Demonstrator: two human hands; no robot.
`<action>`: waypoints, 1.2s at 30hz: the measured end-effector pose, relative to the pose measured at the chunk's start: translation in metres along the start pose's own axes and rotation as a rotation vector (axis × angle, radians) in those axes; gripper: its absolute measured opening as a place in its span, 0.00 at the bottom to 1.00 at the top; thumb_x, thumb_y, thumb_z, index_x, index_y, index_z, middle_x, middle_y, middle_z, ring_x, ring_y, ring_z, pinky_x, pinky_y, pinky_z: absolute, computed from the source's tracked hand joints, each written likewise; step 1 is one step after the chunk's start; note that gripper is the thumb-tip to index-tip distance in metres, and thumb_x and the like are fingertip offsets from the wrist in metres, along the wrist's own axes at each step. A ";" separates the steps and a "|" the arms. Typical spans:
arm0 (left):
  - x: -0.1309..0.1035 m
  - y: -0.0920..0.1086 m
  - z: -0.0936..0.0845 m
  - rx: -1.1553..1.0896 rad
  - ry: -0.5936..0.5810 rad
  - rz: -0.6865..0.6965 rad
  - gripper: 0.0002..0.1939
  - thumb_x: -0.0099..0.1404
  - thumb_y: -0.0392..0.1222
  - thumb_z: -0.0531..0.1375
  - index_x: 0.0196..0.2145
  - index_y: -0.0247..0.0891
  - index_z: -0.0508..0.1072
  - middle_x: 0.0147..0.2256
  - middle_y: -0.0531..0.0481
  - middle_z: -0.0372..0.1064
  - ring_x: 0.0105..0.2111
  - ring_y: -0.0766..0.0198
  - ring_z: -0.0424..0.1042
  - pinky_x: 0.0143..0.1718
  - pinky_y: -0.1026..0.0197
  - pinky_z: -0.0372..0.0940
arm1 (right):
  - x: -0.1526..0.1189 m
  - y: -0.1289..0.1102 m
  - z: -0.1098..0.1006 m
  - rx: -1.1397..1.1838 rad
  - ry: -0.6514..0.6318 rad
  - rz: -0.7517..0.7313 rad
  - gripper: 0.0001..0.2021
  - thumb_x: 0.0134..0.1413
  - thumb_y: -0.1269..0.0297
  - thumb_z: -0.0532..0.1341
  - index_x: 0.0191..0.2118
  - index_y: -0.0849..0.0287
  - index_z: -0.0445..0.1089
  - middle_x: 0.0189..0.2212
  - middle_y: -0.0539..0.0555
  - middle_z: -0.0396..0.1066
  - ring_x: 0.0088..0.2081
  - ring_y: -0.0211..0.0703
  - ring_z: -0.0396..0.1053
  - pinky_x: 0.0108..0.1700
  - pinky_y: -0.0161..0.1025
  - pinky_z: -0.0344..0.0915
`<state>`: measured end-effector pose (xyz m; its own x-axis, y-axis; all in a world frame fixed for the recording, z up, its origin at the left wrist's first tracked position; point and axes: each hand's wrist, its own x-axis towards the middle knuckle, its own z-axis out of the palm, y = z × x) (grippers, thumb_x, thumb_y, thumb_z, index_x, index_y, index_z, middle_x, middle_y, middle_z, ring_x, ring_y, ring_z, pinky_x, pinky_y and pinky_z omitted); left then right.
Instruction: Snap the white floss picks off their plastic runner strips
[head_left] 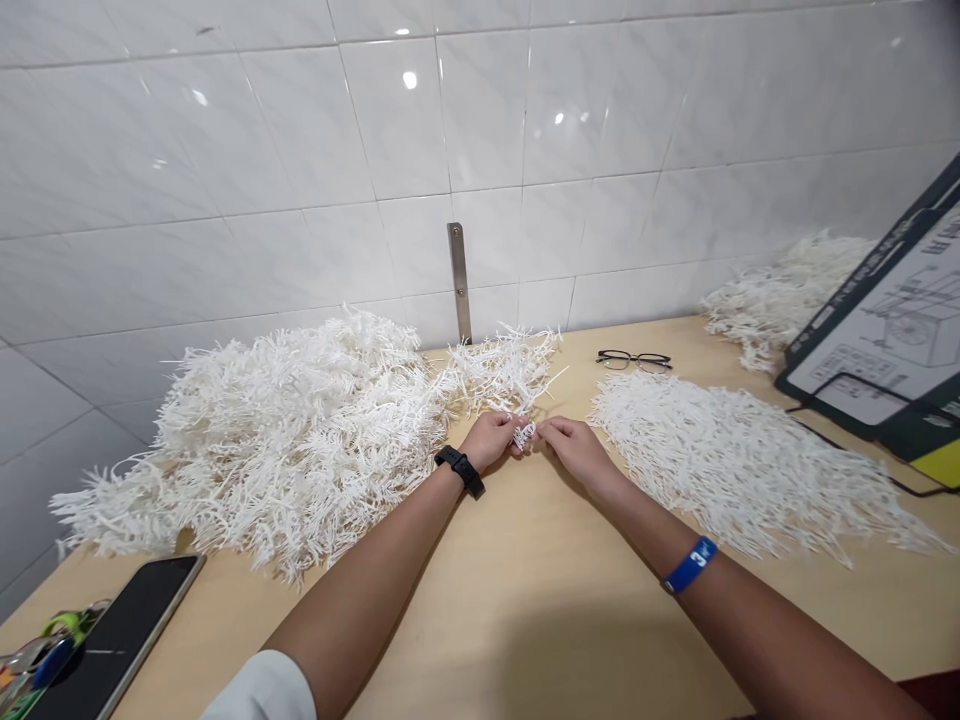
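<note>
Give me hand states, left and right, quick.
Left hand: closed, pinching the small white plastic piece.
Right hand: closed, fingertips on the same piece from the other side.

1. The scene was brightly and evenly lit from overhead, with a cool white cast.
2. Small specular glints dotted the glossy tiled wall (480, 130), marking ceiling lights.
3. A broad, soft shadow lay on the wooden table (525, 620) near the bottom edge, between the forearms.
4. Wide-angle distortion bent the tile lines and table edges, most strongly toward the corners.
5. Focus was sharp at the centre; the far corners looked slightly softer and stretched.
</note>
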<state>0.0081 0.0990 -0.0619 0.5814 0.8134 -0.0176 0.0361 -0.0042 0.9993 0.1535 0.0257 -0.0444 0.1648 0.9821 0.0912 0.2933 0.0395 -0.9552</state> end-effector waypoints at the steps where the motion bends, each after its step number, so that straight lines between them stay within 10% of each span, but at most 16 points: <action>1: 0.000 0.001 0.000 0.020 -0.007 0.002 0.23 0.58 0.58 0.62 0.24 0.32 0.73 0.22 0.48 0.70 0.20 0.70 0.66 0.24 0.66 0.62 | 0.000 0.001 0.000 0.003 -0.008 0.017 0.15 0.51 0.54 0.56 0.21 0.59 0.67 0.19 0.50 0.64 0.24 0.38 0.60 0.28 0.36 0.55; 11: -0.004 0.001 0.001 0.151 0.014 0.114 0.25 0.58 0.60 0.61 0.21 0.34 0.67 0.18 0.54 0.63 0.18 0.71 0.60 0.22 0.66 0.55 | 0.005 0.010 -0.004 -0.089 -0.002 -0.019 0.26 0.54 0.38 0.54 0.22 0.58 0.61 0.16 0.47 0.59 0.22 0.37 0.55 0.25 0.36 0.51; 20: -0.006 0.002 0.002 0.089 -0.001 0.185 0.20 0.58 0.56 0.61 0.24 0.34 0.68 0.20 0.57 0.58 0.21 0.72 0.55 0.24 0.66 0.53 | 0.002 0.010 -0.004 -0.181 -0.163 -0.091 0.22 0.59 0.45 0.53 0.25 0.58 0.63 0.21 0.49 0.65 0.25 0.38 0.61 0.29 0.36 0.55; 31: -0.006 0.000 0.004 -0.161 0.042 0.183 0.19 0.56 0.54 0.65 0.27 0.32 0.73 0.34 0.42 0.75 0.39 0.58 0.72 0.44 0.58 0.63 | -0.006 0.002 0.002 -0.206 -0.262 -0.169 0.19 0.59 0.54 0.53 0.20 0.58 0.59 0.20 0.48 0.63 0.25 0.38 0.60 0.31 0.36 0.55; 36: -0.004 -0.001 0.001 -0.330 0.073 0.064 0.16 0.54 0.48 0.67 0.26 0.32 0.70 0.31 0.43 0.74 0.30 0.64 0.70 0.36 0.62 0.63 | -0.004 0.004 0.004 -0.205 -0.235 -0.148 0.19 0.58 0.53 0.53 0.20 0.58 0.58 0.19 0.46 0.58 0.24 0.36 0.56 0.29 0.35 0.51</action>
<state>0.0068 0.0949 -0.0627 0.5143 0.8569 0.0355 -0.2705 0.1228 0.9548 0.1503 0.0232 -0.0501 -0.1079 0.9850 0.1350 0.4852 0.1707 -0.8576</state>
